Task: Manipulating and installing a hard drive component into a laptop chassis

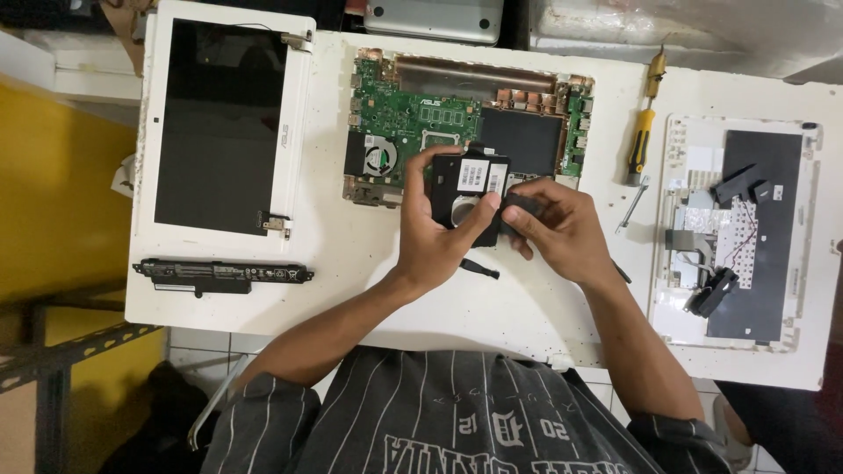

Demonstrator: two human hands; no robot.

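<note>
Here both hands (496, 219) hold the drive (465, 180) above the motherboard's (413, 114) near edge.

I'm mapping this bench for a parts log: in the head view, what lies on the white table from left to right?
Screen panel → battery → motherboard → black drive held in both hands → screwdriver → keyboard cover.

This looks like a small electronics repair workshop. A white table (369, 290) carries a taken-apart laptop: screen lid (219, 123) at upper left, bare circuit board (413, 114) at top centre, screwdriver (643, 132) and keyboard shell (746, 228) at right.
</note>
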